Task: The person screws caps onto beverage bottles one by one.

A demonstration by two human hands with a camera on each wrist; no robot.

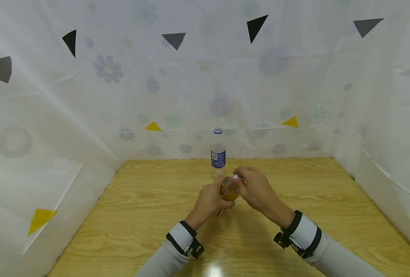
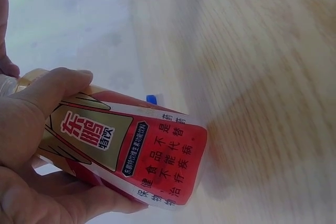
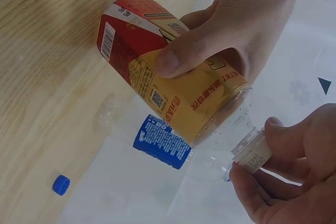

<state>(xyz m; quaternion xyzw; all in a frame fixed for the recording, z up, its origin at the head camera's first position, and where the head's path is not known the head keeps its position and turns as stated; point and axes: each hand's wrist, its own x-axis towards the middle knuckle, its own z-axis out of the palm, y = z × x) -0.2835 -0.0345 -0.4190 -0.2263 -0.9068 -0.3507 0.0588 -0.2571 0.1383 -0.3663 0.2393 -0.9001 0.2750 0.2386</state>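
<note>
Partly hidden red-gold bottle (image 3: 191, 106), cap (image 3: 253, 153) between fingers (image 3: 248, 190)

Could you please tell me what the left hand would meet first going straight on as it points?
Probably the blue-labelled clear bottle, standing ahead of the left hand; the gap is hard to judge.

Blue-labelled bottle (image 1: 218, 158), cap (image 3: 61, 185) on table (image 1: 135, 215)

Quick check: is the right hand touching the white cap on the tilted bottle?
Touching. The right wrist view shows the right hand pinching the white cap from opposite sides, at the neck of the tilted bottle.
</note>
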